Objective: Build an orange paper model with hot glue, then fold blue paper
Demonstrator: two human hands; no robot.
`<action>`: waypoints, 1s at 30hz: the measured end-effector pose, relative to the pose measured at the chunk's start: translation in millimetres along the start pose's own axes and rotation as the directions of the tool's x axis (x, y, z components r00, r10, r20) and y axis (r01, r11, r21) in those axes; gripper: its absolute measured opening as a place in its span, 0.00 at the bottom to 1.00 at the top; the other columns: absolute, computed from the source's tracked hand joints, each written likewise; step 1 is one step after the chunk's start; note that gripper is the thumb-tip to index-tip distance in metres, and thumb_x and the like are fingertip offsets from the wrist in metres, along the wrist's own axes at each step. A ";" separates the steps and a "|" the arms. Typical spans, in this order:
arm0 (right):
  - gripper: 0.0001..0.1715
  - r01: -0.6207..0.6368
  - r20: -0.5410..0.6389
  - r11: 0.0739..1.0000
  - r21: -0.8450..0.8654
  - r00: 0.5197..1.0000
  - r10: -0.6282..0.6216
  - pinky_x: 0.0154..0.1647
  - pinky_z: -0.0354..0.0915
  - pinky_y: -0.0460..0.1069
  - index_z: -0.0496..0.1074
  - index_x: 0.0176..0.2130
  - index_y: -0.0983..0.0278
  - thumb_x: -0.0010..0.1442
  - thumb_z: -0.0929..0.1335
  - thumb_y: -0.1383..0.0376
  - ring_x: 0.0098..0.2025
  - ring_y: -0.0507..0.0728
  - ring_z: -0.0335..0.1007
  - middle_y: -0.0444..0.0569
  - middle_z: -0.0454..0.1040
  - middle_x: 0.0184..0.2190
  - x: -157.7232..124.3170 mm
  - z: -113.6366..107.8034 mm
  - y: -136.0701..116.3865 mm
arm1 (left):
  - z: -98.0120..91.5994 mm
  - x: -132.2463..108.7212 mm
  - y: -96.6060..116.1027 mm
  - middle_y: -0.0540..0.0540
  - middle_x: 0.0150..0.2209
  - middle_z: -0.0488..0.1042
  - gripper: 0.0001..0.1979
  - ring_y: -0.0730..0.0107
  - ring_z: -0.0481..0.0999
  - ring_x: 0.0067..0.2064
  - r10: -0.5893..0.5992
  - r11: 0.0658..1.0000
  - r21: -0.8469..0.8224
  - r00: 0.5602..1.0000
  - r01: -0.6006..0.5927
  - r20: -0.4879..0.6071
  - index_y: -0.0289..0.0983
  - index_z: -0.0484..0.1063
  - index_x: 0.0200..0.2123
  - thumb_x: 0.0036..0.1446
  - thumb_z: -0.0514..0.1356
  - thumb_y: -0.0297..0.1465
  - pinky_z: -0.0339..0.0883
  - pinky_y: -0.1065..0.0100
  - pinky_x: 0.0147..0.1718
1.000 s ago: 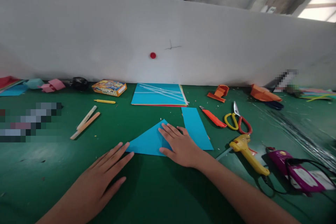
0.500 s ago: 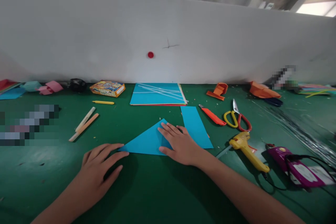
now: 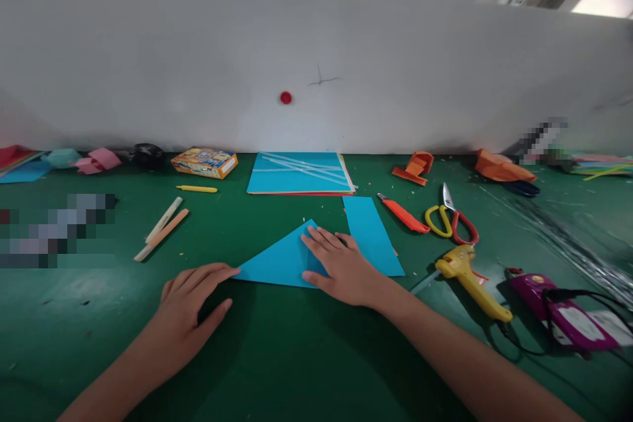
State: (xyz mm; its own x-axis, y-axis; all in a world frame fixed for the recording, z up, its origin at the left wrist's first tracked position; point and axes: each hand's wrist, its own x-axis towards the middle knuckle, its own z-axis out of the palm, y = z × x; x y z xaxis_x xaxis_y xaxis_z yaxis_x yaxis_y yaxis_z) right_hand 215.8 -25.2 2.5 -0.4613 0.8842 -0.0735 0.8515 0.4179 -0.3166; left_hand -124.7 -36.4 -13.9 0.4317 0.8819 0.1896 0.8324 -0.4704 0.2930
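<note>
A blue sheet folded to a triangle lies on the green table. My right hand rests flat over its right part, fingers spread, covering some of that side. At the triangle's left tip, my left hand touches the paper with its fingertips; the thumb is held apart below. A blue paper strip lies just right of the triangle, beyond my right hand.
Behind lies a stack of coloured sheets with thin strips on top. To the right are an orange cutter, scissors, a yellow glue gun and a purple device. Two sticks and a box stand left.
The view has shifted slightly. The fingers of my left hand have moved a little at the triangle's left tip. My right hand stays on the paper.
</note>
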 end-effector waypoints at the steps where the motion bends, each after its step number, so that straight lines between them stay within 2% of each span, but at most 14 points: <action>1: 0.46 0.002 0.000 1.000 0.000 1.000 -0.002 0.75 0.40 0.67 0.46 0.76 0.62 0.72 0.53 0.39 0.78 0.64 0.35 0.50 0.39 0.77 0.1 0.2 0.0 | 0.3 -0.1 0.4 0.45 0.60 0.73 0.21 0.50 0.71 0.60 0.004 1.000 0.009 1.000 -0.004 -0.002 0.50 0.69 0.62 0.71 0.51 0.43 0.68 0.51 0.54; 6: 0.47 0.006 0.001 1.000 0.012 1.000 -0.006 0.74 0.41 0.68 0.45 0.76 0.60 0.72 0.52 0.38 0.78 0.65 0.36 0.50 0.39 0.77 0.0 0.9 0.5 | -0.3 -4.2 6.5 0.43 0.61 0.71 0.20 0.48 0.70 0.60 0.083 0.990 0.118 0.994 -0.074 -0.072 0.50 0.72 0.61 0.70 0.52 0.39 0.68 0.49 0.54; 9: 0.46 0.002 -0.005 1.000 0.011 1.000 -0.002 0.74 0.41 0.68 0.45 0.76 0.60 0.72 0.52 0.38 0.78 0.65 0.36 0.50 0.39 0.77 0.6 1.7 2.5 | -1.8 -8.9 17.6 0.47 0.63 0.71 0.21 0.51 0.72 0.61 0.212 0.970 0.135 0.976 -0.204 -0.047 0.52 0.69 0.64 0.70 0.53 0.36 0.69 0.51 0.56; 12: 0.46 0.005 0.007 1.000 0.019 1.000 -0.005 0.74 0.42 0.68 0.45 0.76 0.58 0.72 0.53 0.38 0.78 0.66 0.36 0.49 0.40 0.77 1.6 0.9 4.7 | -2.2 -12.5 30.1 0.51 0.66 0.70 0.26 0.59 0.73 0.62 0.396 0.911 0.104 0.916 -0.400 0.057 0.52 0.62 0.69 0.70 0.55 0.32 0.70 0.59 0.60; 14: 0.46 0.007 0.017 1.000 0.026 1.000 -0.007 0.74 0.42 0.67 0.45 0.76 0.58 0.71 0.54 0.38 0.78 0.65 0.36 0.49 0.39 0.77 1.9 -0.6 5.4 | -2.2 -13.5 36.1 0.51 0.69 0.67 0.29 0.59 0.72 0.65 0.468 0.872 0.105 0.878 -0.477 0.106 0.51 0.57 0.72 0.70 0.55 0.32 0.68 0.60 0.63; 19: 0.46 -0.010 0.028 1.000 0.026 1.000 0.009 0.74 0.41 0.67 0.44 0.76 0.59 0.72 0.53 0.38 0.78 0.64 0.34 0.48 0.37 0.77 1.2 -2.0 5.0 | -4.0 -9.8 40.2 0.48 0.73 0.58 0.35 0.52 0.65 0.70 0.521 0.823 0.145 0.832 -0.549 0.190 0.47 0.49 0.75 0.69 0.57 0.39 0.67 0.54 0.65; 22: 0.46 -0.001 0.023 1.000 0.016 1.000 0.001 0.74 0.41 0.67 0.44 0.76 0.61 0.72 0.54 0.39 0.78 0.64 0.34 0.49 0.37 0.77 1.3 0.2 5.1 | -4.8 -2.7 40.9 0.48 0.72 0.59 0.33 0.52 0.65 0.70 0.550 0.802 0.134 0.806 -0.583 0.218 0.46 0.55 0.73 0.69 0.58 0.41 0.65 0.53 0.67; 25: 0.46 0.003 0.009 1.000 0.004 1.000 -0.003 0.74 0.41 0.67 0.45 0.76 0.62 0.72 0.54 0.40 0.78 0.64 0.34 0.50 0.37 0.77 1.8 1.6 4.9 | -1.4 5.9 48.3 0.51 0.70 0.64 0.26 0.57 0.67 0.69 0.586 0.786 0.093 0.785 -0.611 0.202 0.48 0.63 0.69 0.70 0.58 0.37 0.59 0.55 0.70; 27: 0.46 0.004 0.005 1.000 -0.005 1.000 -0.004 0.74 0.41 0.67 0.46 0.76 0.62 0.73 0.55 0.41 0.78 0.64 0.35 0.50 0.38 0.77 2.1 1.2 4.3 | 3.7 11.2 58.4 0.51 0.71 0.63 0.26 0.57 0.66 0.70 0.606 0.779 0.052 0.771 -0.625 0.198 0.48 0.64 0.69 0.70 0.58 0.36 0.58 0.56 0.71; 30: 0.45 0.003 0.002 1.000 -0.017 1.000 -0.003 0.74 0.42 0.67 0.46 0.76 0.62 0.73 0.55 0.42 0.78 0.65 0.36 0.51 0.39 0.77 2.0 0.1 3.2 | 12.7 17.4 76.1 0.45 0.71 0.61 0.29 0.53 0.65 0.70 0.621 0.774 -0.012 0.754 -0.634 0.215 0.45 0.62 0.70 0.68 0.59 0.38 0.61 0.54 0.69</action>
State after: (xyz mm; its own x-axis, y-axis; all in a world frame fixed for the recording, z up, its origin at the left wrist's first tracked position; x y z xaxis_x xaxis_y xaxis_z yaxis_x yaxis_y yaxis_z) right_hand 217.6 -22.1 1.3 -0.4641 0.8827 -0.0743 0.8544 0.4239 -0.3006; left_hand -49.4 -56.4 -0.2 0.9169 0.3796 0.1234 0.3662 -0.9230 0.1179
